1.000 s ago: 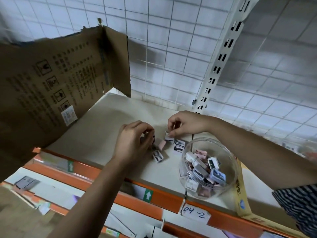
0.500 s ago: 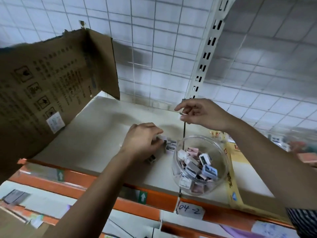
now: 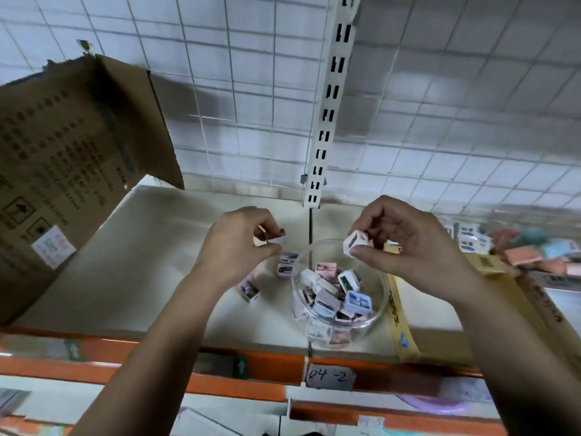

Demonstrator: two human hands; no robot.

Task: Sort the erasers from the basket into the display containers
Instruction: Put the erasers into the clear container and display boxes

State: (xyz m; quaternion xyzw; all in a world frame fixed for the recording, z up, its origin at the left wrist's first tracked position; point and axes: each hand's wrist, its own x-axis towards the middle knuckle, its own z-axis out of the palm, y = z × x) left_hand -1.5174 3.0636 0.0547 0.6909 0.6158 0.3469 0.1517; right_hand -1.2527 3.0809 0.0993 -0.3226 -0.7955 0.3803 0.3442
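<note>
eraser: white block (image 3: 354, 243), tilted, above far rim of jar (image 3: 379, 309)
right hand: (image 3: 405, 247) pinches it, thumb against fingers
drop path: looks like straight down, a touch toward the shelf's front edge; right hand is nearer the mouth
left hand: (image 3: 232, 247) pinches second eraser (image 3: 278, 240), left of the rim, outside the mouth
loose erasers: (image 3: 250, 290) on shelf (image 3: 141, 262), left of jar

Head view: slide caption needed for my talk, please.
Left hand pinches a small eraser, right hand holds a white eraser over the clear jar on the shelf.

Blurred packs (image 3: 523, 256) far right; cardboard box (image 3: 78, 136) partly beyond left edge.
</note>
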